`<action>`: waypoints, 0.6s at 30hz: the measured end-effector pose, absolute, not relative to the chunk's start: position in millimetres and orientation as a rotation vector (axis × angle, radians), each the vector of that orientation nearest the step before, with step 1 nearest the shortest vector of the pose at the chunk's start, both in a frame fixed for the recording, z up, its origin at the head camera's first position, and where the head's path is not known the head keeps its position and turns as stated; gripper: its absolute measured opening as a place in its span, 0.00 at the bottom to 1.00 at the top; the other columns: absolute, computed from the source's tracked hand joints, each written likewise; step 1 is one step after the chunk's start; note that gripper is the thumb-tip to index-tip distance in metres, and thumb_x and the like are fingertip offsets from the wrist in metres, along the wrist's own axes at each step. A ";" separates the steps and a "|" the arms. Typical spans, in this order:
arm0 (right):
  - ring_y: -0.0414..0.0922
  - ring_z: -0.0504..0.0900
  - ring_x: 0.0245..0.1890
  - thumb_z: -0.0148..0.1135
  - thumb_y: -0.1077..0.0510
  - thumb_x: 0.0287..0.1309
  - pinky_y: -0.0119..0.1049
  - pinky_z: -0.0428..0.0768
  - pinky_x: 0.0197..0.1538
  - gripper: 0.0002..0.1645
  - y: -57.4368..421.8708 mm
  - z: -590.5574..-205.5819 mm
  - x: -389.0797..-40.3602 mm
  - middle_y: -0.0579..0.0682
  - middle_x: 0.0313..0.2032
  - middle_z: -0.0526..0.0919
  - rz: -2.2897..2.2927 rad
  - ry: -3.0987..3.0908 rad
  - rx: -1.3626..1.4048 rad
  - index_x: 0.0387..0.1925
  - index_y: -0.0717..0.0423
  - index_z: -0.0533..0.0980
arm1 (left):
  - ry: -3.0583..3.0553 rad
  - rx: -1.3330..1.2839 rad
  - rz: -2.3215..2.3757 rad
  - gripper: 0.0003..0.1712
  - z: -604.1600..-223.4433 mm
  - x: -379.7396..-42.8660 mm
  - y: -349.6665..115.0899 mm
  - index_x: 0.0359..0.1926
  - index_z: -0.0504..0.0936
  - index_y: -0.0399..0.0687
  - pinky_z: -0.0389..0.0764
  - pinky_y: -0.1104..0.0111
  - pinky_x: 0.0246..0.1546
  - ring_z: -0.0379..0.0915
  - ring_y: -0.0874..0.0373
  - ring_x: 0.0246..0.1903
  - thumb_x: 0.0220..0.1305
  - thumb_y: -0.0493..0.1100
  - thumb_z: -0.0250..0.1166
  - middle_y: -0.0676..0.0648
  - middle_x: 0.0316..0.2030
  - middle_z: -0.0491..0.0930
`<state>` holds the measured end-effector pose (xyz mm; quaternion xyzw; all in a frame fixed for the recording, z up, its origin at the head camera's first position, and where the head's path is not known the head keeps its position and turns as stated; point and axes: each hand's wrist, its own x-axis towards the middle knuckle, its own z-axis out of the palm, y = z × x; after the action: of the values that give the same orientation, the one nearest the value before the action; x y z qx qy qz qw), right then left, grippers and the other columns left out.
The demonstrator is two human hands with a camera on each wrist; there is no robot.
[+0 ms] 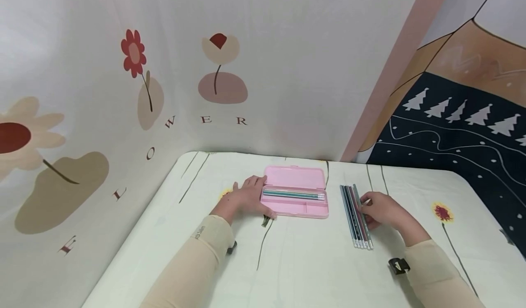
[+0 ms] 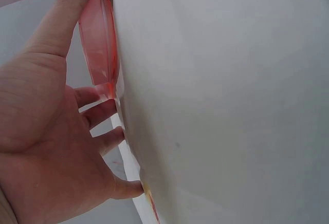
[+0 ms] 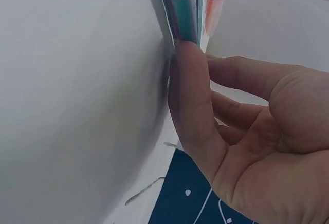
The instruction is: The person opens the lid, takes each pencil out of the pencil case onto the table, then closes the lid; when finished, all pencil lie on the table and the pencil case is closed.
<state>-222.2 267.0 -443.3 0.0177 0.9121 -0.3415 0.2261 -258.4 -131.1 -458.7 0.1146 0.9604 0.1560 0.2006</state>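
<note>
A pink pencil case (image 1: 295,209) lies with its lid raised toward the back. Several pencils (image 1: 293,194) lie in its long rear compartment. My left hand (image 1: 246,200) spreads its fingers along the case's left end, thumb at the front corner. In the left wrist view, the fingers (image 2: 105,113) are extended beside the pink case (image 2: 100,39). To the right, a row of several pencils (image 1: 354,219) lies side by side, white ends toward me. My right hand (image 1: 382,211) pinches the rightmost, green pencil (image 1: 365,228), its teal end (image 3: 184,16) visible close up in the right wrist view.
A white cloth with printed flowers (image 1: 442,212) covers the table. Behind it hangs a pale curtain (image 1: 287,93) with flower prints and letters. Dark fabric with white trees (image 1: 448,134) hangs at the right. Small front compartments of the case show bare pink plastic.
</note>
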 end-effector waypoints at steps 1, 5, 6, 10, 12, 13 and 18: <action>0.45 0.87 0.32 0.57 0.62 0.76 0.40 0.92 0.37 0.23 266.6 -443.7 -222.6 0.63 0.42 0.84 -0.940 2.516 0.053 0.63 0.76 0.71 | 2.683 0.319 0.436 0.79 -458.9 -258.5 -131.1 0.88 0.45 0.50 0.40 0.32 0.84 0.45 0.45 0.86 0.49 0.77 0.78 0.43 0.84 0.53; 0.45 0.86 0.33 0.58 0.61 0.75 0.40 0.91 0.37 0.23 264.5 -443.6 -223.0 0.63 0.43 0.83 -0.920 2.526 0.063 0.63 0.74 0.71 | 2.678 0.311 0.442 0.79 -459.0 -259.2 -130.9 0.88 0.44 0.51 0.40 0.33 0.84 0.45 0.45 0.86 0.48 0.77 0.79 0.43 0.85 0.52; 0.46 0.86 0.34 0.59 0.61 0.75 0.40 0.91 0.37 0.23 263.9 -443.3 -222.7 0.63 0.43 0.83 -0.915 2.529 0.065 0.63 0.74 0.71 | 2.677 0.311 0.439 0.80 -459.0 -259.4 -130.8 0.88 0.44 0.51 0.40 0.33 0.85 0.44 0.45 0.86 0.48 0.77 0.79 0.43 0.85 0.52; 0.46 0.85 0.34 0.59 0.61 0.75 0.39 0.91 0.37 0.22 262.0 -442.0 -220.5 0.63 0.43 0.82 -0.903 2.539 0.071 0.62 0.73 0.70 | 2.676 0.315 0.437 0.80 -459.3 -259.9 -130.9 0.88 0.44 0.51 0.40 0.33 0.84 0.45 0.46 0.86 0.48 0.77 0.78 0.44 0.85 0.52; 0.46 0.85 0.32 0.59 0.60 0.76 0.39 0.91 0.36 0.22 261.8 -441.4 -219.8 0.62 0.42 0.82 -0.899 2.542 0.072 0.61 0.72 0.70 | 2.676 0.316 0.438 0.80 -459.5 -260.1 -131.3 0.88 0.44 0.51 0.39 0.32 0.84 0.45 0.46 0.86 0.48 0.77 0.79 0.44 0.85 0.52; 0.45 0.85 0.32 0.59 0.60 0.76 0.39 0.91 0.36 0.21 261.9 -441.1 -219.7 0.62 0.42 0.81 -0.895 2.541 0.070 0.61 0.72 0.70 | 2.676 0.317 0.441 0.80 -459.6 -260.1 -131.5 0.88 0.44 0.51 0.39 0.32 0.84 0.45 0.45 0.86 0.48 0.77 0.79 0.43 0.85 0.52; 0.45 0.86 0.29 0.58 0.55 0.78 0.40 0.88 0.35 0.23 261.8 -436.1 -221.5 0.62 0.42 0.84 -0.824 2.564 0.042 0.60 0.71 0.71 | 2.676 0.318 0.440 0.80 -459.3 -259.8 -131.3 0.88 0.44 0.51 0.40 0.32 0.84 0.45 0.45 0.86 0.48 0.77 0.79 0.43 0.85 0.52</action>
<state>-221.5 261.8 -436.1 0.0154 0.9281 -0.2984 0.2222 -259.8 -131.3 -459.3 0.1140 0.9594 0.1579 0.2040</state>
